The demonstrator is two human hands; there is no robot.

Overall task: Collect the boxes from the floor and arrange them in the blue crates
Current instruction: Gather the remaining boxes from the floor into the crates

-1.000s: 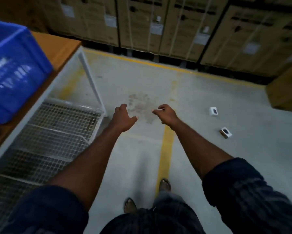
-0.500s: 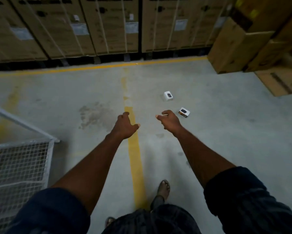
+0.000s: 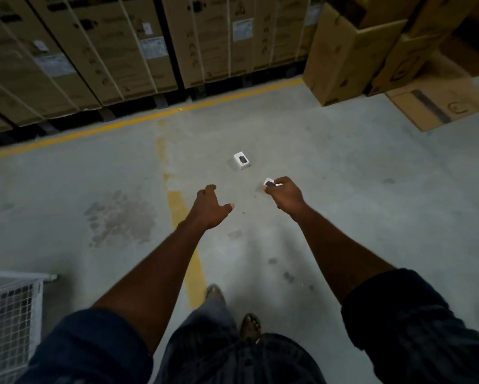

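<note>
Two illegible boxes: far box (image 3: 241, 161), and near box (image 3: 268, 183) by right hand (image 3: 286, 195), grip unclear; left hand (image 3: 209, 207) spread.

Tall strapped cartons (image 3: 108, 51) are lined up behind a yellow floor line (image 3: 149, 117). Brown cartons (image 3: 343, 59) are stacked at the right. A wire-mesh rack (image 3: 8, 314) is seen lower left.

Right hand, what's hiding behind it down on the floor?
A small white box with a dark patch peeks out past the right hand. The hand covers the rest of it, so I cannot tell whether they touch.
</note>
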